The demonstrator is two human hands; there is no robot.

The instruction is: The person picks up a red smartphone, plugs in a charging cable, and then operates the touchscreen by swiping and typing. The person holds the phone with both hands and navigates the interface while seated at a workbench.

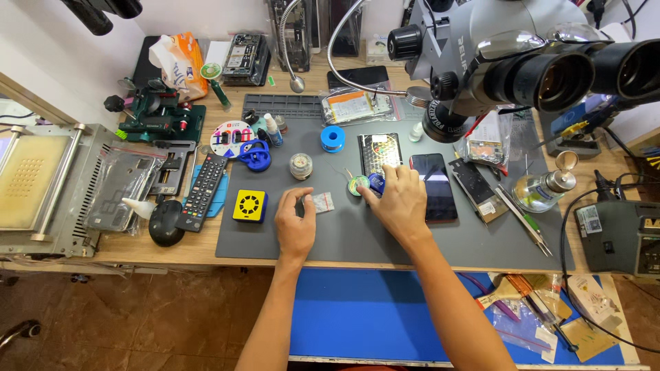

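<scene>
Small clear packet [322,201] lies on the grey mat [357,237] at mid-frame, pinched at its left edge by the left hand [295,223]. Right hand [399,203], fingers curled, presses a small round blue-green piece [364,184] just right of it.

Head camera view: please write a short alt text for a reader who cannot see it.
Two bare hands rest on a grey work mat under a microscope: the left hand pinches a small clear packet, and the right hand touches a small round spool. A dark phone and tweezers lie to the right.
</scene>
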